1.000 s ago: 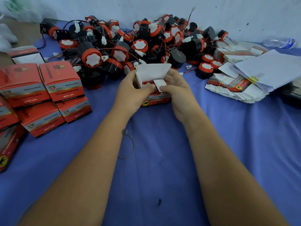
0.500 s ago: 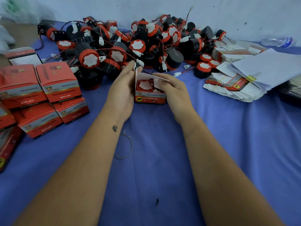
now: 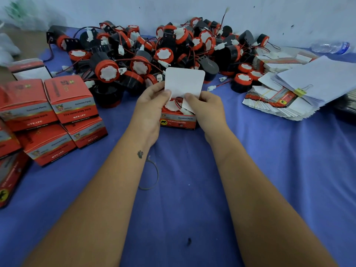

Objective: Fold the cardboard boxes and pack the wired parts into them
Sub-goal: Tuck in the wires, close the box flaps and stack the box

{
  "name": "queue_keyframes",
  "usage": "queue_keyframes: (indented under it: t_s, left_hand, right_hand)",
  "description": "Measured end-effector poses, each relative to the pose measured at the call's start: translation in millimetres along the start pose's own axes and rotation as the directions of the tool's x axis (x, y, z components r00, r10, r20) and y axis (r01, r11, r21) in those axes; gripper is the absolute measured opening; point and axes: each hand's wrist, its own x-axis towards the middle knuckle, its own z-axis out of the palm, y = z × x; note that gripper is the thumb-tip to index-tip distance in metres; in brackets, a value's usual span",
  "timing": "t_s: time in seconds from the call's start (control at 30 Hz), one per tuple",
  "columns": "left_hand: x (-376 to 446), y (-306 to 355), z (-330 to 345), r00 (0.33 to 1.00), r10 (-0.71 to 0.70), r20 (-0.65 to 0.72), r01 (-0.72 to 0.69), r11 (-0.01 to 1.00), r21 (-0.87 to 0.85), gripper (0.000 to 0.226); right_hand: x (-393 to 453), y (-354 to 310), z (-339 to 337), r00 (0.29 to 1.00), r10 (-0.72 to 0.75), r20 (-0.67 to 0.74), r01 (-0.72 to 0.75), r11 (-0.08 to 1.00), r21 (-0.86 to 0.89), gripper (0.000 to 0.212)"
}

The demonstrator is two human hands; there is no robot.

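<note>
**A:** From the head view, where are you in the job?

**B:** You're closing a box. The small red printed cardboard box (image 3: pixel 178 120) stands on the blue cloth-covered bench (image 3: pixel 269 170) right in front of you, with one red-and-black round wired part (image 3: pixel 172 105) already sitting inside it. Its white rounded top flap (image 3: pixel 184 81) stands upright and open.

**A:** And your hands?

**B:** Your left hand (image 3: pixel 152 105) has its fingers (image 3: pixel 165 92) curled at the left edge of that flap, pinching it near the hinge. Your right hand (image 3: pixel 209 106) pinches the small white side flap (image 3: pixel 187 106) at the box's right, pressing it inward over the part. Neither hand is loose or spread.

**A:** What does the next move want?

**B:** In my judgement, you need both side flaps tucked flat first, and the red wire poked down so it doesn't snag. Then you bring the tall flap forward and slide its tongue into the front wall. Keep the box steady against the bench as you press.

**A:** How much is left overall?

**B:** Plenty, I'd say. The heap of loose red-capped black wired parts (image 3: pixel 154 54) lies just behind the box. The stack of closed red boxes (image 3: pixel 48 116) sits at your left, and the pile of flat unfolded cartons (image 3: pixel 275 101) waits at your right, under white sheets held by a yellow binder clip (image 3: pixel 300 91).
</note>
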Motion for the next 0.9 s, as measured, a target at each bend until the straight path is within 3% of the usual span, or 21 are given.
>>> queue_keyframes:
  t_s: [0.1, 0.2, 0.33, 0.47, 0.6, 0.67, 0.9]
  left_hand:
    - [-5.0, -3.0, 0.2, 0.992, 0.072, 0.105, -0.092, 0.975, 0.201, 0.033]
    - [-6.6, -1.9, 0.2, 0.988, 0.095, 0.125, -0.124, 0.96, 0.25, 0.04]
    - [-9.1, 1.1, 0.3, 0.979, 0.153, 0.138, -0.19, 0.929, 0.318, 0.037]
    - [-9.3, 3.2, -1.8, 0.965, 0.22, 0.144, -0.262, 0.859, 0.441, 0.03]
    - [-8.8, 2.3, -2.5, 0.967, 0.208, 0.143, -0.251, 0.862, 0.44, 0.023]
    - [-8.7, 1.9, -2.0, 0.977, 0.174, 0.124, -0.21, 0.893, 0.399, 0.027]
    - [-8.0, 1.6, -1.9, 0.976, 0.167, 0.138, -0.21, 0.879, 0.428, 0.034]
  right_hand:
    - [-1.5, 1.8, -4.3, 0.999, -0.014, 0.048, 0.014, 1.0, 0.008, 0.012]
    - [-3.3, 3.3, -3.4, 0.997, -0.078, 0.001, 0.077, 0.995, 0.066, 0.014]
    - [-2.7, 3.7, -3.3, 0.952, -0.298, -0.068, 0.286, 0.948, -0.142, 0.023]
    - [-4.4, 1.5, -11.1, 0.94, -0.336, 0.061, 0.341, 0.919, -0.197, 0.018]
    - [-8.9, -0.2, -20.9, 0.965, -0.196, 0.177, 0.209, 0.976, -0.057, 0.013]
    - [-11.2, -0.6, -15.2, 0.975, -0.118, 0.19, 0.121, 0.993, -0.006, 0.022]
    - [-10.0, -6.8, -12.7, 0.963, -0.04, 0.266, 0.029, 0.999, 0.043, 0.031]
